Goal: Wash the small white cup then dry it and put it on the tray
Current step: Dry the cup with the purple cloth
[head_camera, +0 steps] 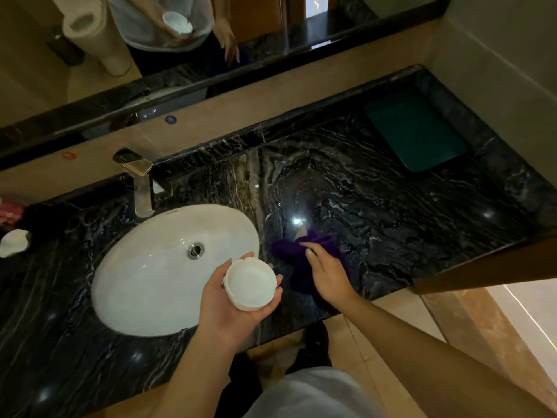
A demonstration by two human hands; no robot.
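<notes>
— Black marble, white-veined: that is the table [376, 200]. What stands on it?

— An oval white sink [144, 285] is set into it at about 9 o'clock from the frame's centre, dry-looking, with a metal drain [195, 250] in its far wall. A chrome faucet [141, 182] rises at the sink's 12 o'clock edge.

— Location of the small white cup?

— The small white cup [249, 284] sits in the left hand [229, 309], mouth up toward the camera, over the table's near edge just at the sink's 3 o'clock rim. The fingers curl under and around its wall; the thumb lies along the rim's far side. Firm cradle grip.

— And the right hand?

— The right hand [325, 273] is spread, fingers loosely extended, palm down on or just over a purple cloth [298, 260] crumpled on the table. It grips nothing that I can confirm; contact with the cloth cannot be settled from this angle.

— The tray?

— A dark green tray [416, 131] lies flat at 2 o'clock, far corner of the table, well apart from both hands. Nothing visible on it.

— Other items?

— A white crumpled object [15, 242] and something pink [10, 211] at the 9 o'clock edge, both too blurred to identify. The mirror [180, 40] at 12 o'clock reflects the cup and hands.
</notes>
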